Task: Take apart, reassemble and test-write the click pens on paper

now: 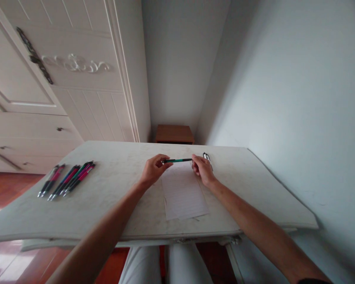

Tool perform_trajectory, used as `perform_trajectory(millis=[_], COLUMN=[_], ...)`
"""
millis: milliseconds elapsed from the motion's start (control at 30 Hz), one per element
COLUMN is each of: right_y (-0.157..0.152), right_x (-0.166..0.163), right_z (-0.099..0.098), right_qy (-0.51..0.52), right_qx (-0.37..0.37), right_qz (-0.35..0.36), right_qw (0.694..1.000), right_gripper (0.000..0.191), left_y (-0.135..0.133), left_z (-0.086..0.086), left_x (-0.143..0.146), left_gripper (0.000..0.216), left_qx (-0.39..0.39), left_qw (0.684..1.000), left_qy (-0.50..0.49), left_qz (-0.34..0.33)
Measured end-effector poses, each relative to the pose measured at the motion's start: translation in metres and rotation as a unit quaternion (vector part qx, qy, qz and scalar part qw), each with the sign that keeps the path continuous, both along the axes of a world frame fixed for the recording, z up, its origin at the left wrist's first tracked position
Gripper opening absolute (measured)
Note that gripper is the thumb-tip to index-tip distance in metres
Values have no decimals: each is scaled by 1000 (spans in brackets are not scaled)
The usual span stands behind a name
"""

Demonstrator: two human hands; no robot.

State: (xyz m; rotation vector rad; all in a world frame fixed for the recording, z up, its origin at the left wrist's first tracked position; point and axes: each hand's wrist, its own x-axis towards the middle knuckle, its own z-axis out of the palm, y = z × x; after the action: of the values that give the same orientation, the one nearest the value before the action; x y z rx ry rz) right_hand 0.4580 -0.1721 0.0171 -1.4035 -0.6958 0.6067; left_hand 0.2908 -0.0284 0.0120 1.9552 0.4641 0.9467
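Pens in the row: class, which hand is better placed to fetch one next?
Likely the left hand: it lies nearer the row of pens; the right hand is across the paper. Both hold the green pen.

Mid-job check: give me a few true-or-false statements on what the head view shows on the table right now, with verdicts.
1. The left hand and the right hand each grip one end of the green pen. True.
2. The green pen is held over the far end of the lined paper. True.
3. The spare pens lie to the right of the lined paper. False: they lie in a row on the left side of the table.
4. The lined paper hangs off the table's far edge. False: it lies flat, toward the near edge.
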Motion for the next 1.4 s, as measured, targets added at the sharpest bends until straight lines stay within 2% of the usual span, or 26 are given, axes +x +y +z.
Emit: perform_trajectory(millis=[133,233,333,600,900,1067,1167,1267,1400], right_y=[-1,-3,-5,-7,-8,-8,-7,-6,-4], right_x=[-3,-4,-3,-1,0,0,-2,-4,0], right_z=[1,4,7,2,1,1,4,7,6], right_qy=[-10,-32,-41,-93,-118,-132,-113,-74,-32], right_qx=[3,9,19,15,11,20,28,34,43], right_qz=[20,25,23,48,50,64,74,72,40], right_qw=[1000,999,999,994,992,989,990,994,998], right_gripper=[48,49,51,52,54,52,51,51,50], left_y=[-2,-5,-9,-10,-10,-13,-12,-10,-6], left_z=[3,4,5,9,4,6,8,9,8], left_x=[-2,-5,-7,-9,-7,-7,-7,-7,-6], left_gripper=[31,31,38,51,61,66,66,63,45], left_qx=[-3,52,89,-14,-70,-101,-107,-99,-103], left_qw=[999,996,991,994,988,983,985,992,992], left_qy=[34,72,99,103,136,146,126,57,-41], left_qz=[9,30,21,-20,-37,-37,-40,-57,-60])
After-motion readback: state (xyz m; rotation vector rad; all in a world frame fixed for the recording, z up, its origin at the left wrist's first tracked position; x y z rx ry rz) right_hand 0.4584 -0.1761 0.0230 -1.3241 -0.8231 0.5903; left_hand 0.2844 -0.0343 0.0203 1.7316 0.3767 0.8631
